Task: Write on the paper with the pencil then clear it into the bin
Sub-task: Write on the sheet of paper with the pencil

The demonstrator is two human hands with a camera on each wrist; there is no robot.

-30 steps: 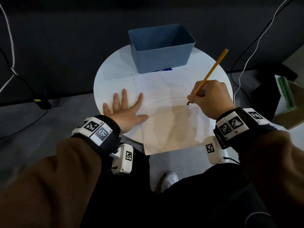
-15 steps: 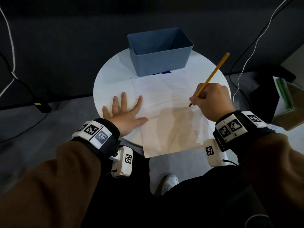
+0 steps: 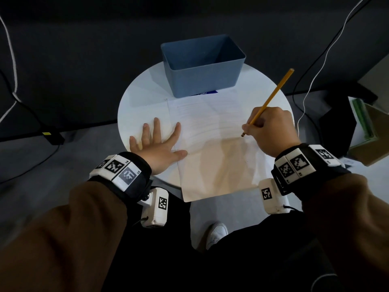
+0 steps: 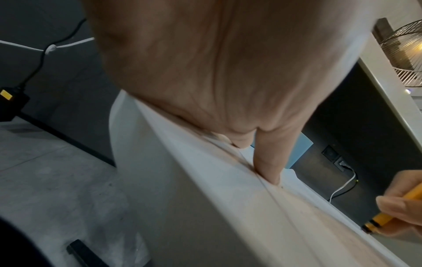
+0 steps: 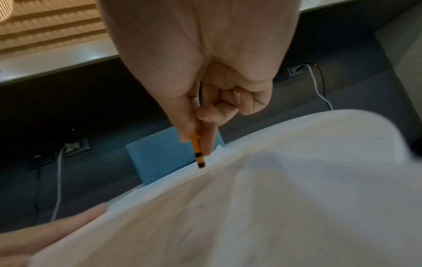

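Your left hand (image 3: pixel 156 147) lies spread flat on the paper's (image 3: pixel 212 157) edge while your right hand (image 3: pixel 271 129) pinches the pencil (image 3: pixel 271 98), tip on the paper, bin (image 3: pixel 202 81) beyond both.

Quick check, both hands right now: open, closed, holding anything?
Left hand: open, fingers spread flat, pressing the left edge of the paper on the table.
Right hand: closed around the pencil, tip at the paper.

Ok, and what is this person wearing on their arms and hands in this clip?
Both hands, left hand and right hand, are bare. Brown sleeves cover both arms. Each wrist carries a black band with white blocks printed with black square markers, and a white camera box with its own marker and a thin dark cable hangs beneath each wrist.
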